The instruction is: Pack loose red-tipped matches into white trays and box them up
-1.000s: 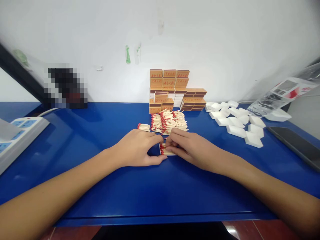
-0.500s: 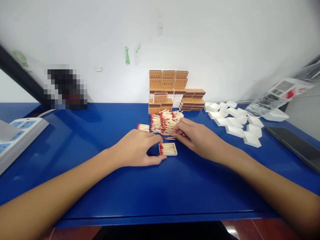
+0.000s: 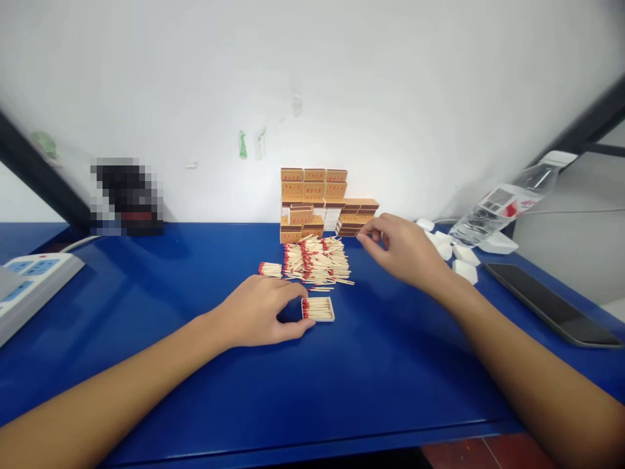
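My left hand [image 3: 258, 311] rests on the blue table [image 3: 195, 378], its thumb and fingers pinched on the left end of a small white tray [image 3: 318, 309] full of red-tipped matches. Just behind the tray lies a loose heap of matches [image 3: 316, 260], with a small separate bundle of matches [image 3: 270, 269] at its left. My right hand [image 3: 403, 251] is raised near the stack of orange matchbox sleeves [image 3: 319, 203] by the wall, fingers curled in a pinch; what they hold, if anything, I cannot make out.
White empty trays [image 3: 461, 257] lie behind my right hand. A plastic bottle [image 3: 502, 205] lies on its side at the right, and a dark phone [image 3: 551, 303] is nearer. A white power strip [image 3: 29, 286] sits at the left edge, beside a blurred dark object [image 3: 125, 195].
My right hand left the filled tray, passed over the match heap and rose to the right toward the stacked sleeves. The left hand stayed on the tray. The view tilted upward.
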Tool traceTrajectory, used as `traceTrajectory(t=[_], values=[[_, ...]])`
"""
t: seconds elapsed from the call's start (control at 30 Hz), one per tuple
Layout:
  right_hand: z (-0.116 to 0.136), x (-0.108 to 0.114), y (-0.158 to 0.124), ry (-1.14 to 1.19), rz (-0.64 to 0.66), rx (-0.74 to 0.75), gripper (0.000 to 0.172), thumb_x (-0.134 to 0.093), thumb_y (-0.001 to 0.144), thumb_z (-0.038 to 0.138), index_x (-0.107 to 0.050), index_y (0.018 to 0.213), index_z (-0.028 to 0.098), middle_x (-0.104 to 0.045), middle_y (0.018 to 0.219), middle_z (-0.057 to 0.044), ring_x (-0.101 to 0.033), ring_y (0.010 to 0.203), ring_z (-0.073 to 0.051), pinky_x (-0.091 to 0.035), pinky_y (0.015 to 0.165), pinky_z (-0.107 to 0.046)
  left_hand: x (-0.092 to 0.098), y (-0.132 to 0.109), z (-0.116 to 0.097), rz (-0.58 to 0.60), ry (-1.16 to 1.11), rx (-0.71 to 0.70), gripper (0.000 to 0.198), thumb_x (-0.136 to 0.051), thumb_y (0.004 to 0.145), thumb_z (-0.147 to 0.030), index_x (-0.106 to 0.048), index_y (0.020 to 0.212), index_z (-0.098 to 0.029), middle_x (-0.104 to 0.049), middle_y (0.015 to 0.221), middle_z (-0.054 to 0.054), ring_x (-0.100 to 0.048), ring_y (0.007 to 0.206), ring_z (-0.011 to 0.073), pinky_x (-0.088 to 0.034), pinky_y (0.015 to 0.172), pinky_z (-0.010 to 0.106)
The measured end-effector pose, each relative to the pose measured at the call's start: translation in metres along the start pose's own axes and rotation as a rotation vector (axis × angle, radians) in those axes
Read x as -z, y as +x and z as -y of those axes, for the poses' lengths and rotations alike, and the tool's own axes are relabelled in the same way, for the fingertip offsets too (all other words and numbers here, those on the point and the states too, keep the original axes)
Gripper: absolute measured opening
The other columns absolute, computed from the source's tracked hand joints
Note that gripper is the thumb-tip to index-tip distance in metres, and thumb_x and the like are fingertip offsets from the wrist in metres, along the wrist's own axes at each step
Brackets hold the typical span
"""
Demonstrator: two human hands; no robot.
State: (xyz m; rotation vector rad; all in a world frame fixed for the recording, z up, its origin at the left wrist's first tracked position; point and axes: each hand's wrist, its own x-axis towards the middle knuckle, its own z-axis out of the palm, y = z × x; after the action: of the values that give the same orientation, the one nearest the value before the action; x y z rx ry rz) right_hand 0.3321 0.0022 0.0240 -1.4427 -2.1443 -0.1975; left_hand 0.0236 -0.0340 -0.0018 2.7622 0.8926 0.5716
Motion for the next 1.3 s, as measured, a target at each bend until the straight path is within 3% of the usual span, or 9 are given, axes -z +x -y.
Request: traceTrajectory(t=[0.23,0.5,0.67,0.83,0.97,1.07,1.13,1.2,1.3], values=[[-0.054,0.009,0.008,-0.091,-0.072,-0.371,0.018,-0.059,0.091,0.033,-0.071,0.087,0.020,-0.071,0.084,-0.009,-0.059,0.076,-0.024,-0.035,0.067,-0.035,0.001,0.000,-0.001,-0.012,-0.054,0.040,0.027,-0.070,0.092,-0.044,-0.075,0.107,-0.022,-0.060,0.061,-0.007,-0.056,0.052,0.0107,-0.039,0.054,0.025],[-0.059,-0.025,0.030,0.217,-0.033,-0.693,0.036,-0.062,0.094,0.047,-0.074,0.083,0.015,-0.072,0.073,-0.007,-0.058,0.062,-0.018,-0.039,0.060,-0.031,0.002,0.001,-0.005,0.008,-0.040,0.063,0.028,-0.070,0.092,-0.045,-0.075,0.106,-0.021,-0.060,0.060,-0.006,-0.056,0.052,0.0111,-0.038,0.054,0.025],[-0.060,-0.036,0.040,0.356,-0.042,-0.857,0.034,-0.075,0.090,0.044,-0.076,0.095,0.011,-0.072,0.076,-0.008,-0.059,0.063,-0.017,-0.043,0.059,-0.030,0.004,0.001,-0.003,0.004,0.027,0.072,0.036,-0.068,0.094,-0.049,-0.075,0.113,-0.020,-0.061,0.060,-0.005,-0.055,0.053,0.0125,-0.036,0.054,0.025],[-0.058,-0.032,0.038,0.545,0.032,-0.996,0.040,-0.072,0.097,0.042,-0.070,0.119,0.009,-0.072,0.113,-0.014,-0.071,0.093,-0.023,-0.059,0.080,-0.038,0.005,0.000,0.003,-0.057,0.078,0.075,0.044,-0.067,0.095,-0.054,-0.072,0.123,-0.021,-0.060,0.064,-0.005,-0.055,0.055,0.0125,-0.038,0.057,0.026],[-0.060,-0.023,0.039,0.701,0.051,-1.043,0.044,-0.069,0.100,0.039,-0.062,0.137,0.016,-0.064,0.137,-0.013,-0.067,0.116,-0.026,-0.059,0.096,-0.048,0.003,0.001,0.009,-0.171,0.115,0.054,0.038,-0.066,0.096,-0.052,-0.073,0.117,-0.021,-0.054,0.059,-0.007,-0.052,0.052,0.0118,-0.037,0.055,0.026],[-0.062,-0.006,0.038,0.779,-0.022,-1.023,0.029,-0.070,0.099,0.035,-0.068,0.113,0.009,-0.070,0.107,-0.013,-0.068,0.085,-0.019,-0.060,0.069,-0.032,0.003,0.002,0.013,-0.298,0.131,0.021,0.034,-0.065,0.098,-0.047,-0.073,0.115,-0.019,-0.054,0.061,-0.006,-0.053,0.055,0.0125,-0.040,0.057,0.027],[-0.060,0.008,0.034,0.816,-0.098,-0.988,0.023,-0.071,0.096,0.031,-0.063,0.085,0.013,-0.061,0.076,-0.005,-0.050,0.055,-0.010,-0.040,0.043,-0.022,0.005,0.004,0.013,-0.383,0.148,0.006,0.030,-0.064,0.099,-0.042,-0.072,0.114,-0.017,-0.059,0.069,-0.002,-0.058,0.063,0.0145,-0.045,0.062,0.029],[-0.049,0.021,0.029,0.863,-0.146,-0.930,0.031,-0.073,0.094,0.031,-0.054,0.072,0.019,-0.047,0.063,0.002,-0.033,0.046,-0.006,-0.022,0.037,-0.022,0.008,0.005,0.013,-0.441,0.156,0.001,0.028,-0.064,0.100,-0.039,-0.072,0.115,-0.017,-0.066,0.081,0.002,-0.062,0.074,0.0171,-0.050,0.069,0.031],[-0.015,0.026,0.019,0.991,-0.047,-0.818,0.034,-0.075,0.090,0.031,-0.052,0.067,0.019,-0.045,0.063,0.003,-0.029,0.048,-0.005,-0.018,0.039,-0.022,0.011,0.006,0.011,-0.482,0.101,-0.003,0.035,-0.068,0.098,-0.038,-0.067,0.128,-0.019,-0.073,0.107,0.008,-0.067,0.096,0.0209,-0.056,0.085,0.037]])
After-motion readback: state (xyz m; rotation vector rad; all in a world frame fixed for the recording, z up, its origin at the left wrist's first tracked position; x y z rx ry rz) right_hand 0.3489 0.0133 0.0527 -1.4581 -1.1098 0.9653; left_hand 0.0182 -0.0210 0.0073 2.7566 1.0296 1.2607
